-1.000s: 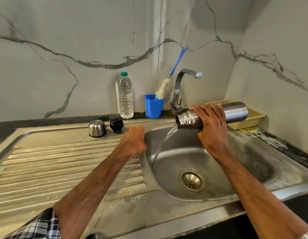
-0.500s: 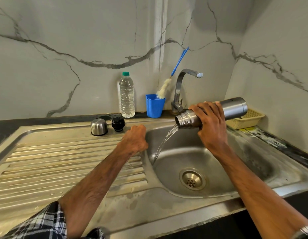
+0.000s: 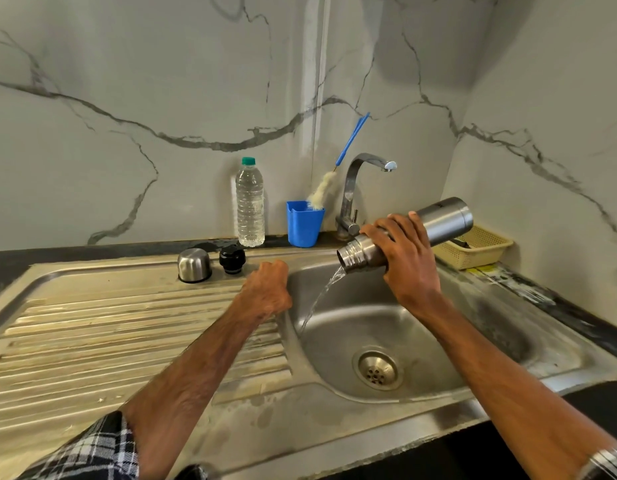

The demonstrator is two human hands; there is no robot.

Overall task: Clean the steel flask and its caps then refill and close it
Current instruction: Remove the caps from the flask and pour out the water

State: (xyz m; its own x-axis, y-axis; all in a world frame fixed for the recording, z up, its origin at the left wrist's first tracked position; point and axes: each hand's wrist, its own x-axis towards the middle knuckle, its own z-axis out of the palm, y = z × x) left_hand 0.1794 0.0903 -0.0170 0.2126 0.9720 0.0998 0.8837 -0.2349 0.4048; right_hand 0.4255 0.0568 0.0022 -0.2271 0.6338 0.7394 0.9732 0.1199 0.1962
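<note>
Right hand grips the cylindrical steel flask, tilted mouth-down, water streaming into the sink basin. Left hand rests fisted on its rim, near the domed steel cap and black stopper. Flask partly hides a yellow mesh basket.

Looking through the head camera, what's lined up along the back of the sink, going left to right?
Steel cap → black cap → water bottle → blue cup → tap → yellow basket. The steel flask in the right hand overlaps the tap and basket, so it is left out.
</note>
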